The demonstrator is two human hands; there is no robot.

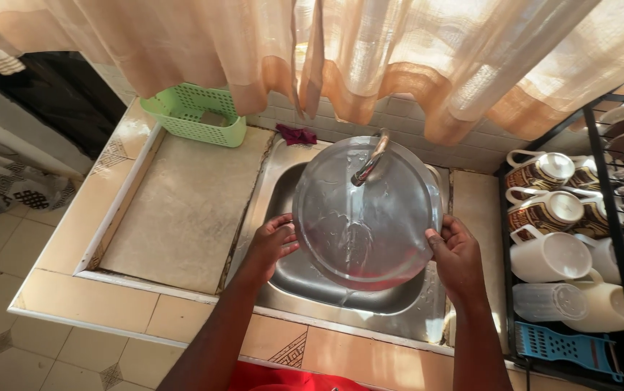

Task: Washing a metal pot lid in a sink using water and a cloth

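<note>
glossy wet metal tray (367, 217), steel sink (283, 181).

Both the left hand (272, 242) and the right hand (457, 253) are gripping a round metal tray (366, 217) by its edges, tilting it under the tap (370, 163) over the steel sink (283, 181).

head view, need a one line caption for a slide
Both hands, left hand and right hand, hold a round metal tray under the tap over the sink.
</note>
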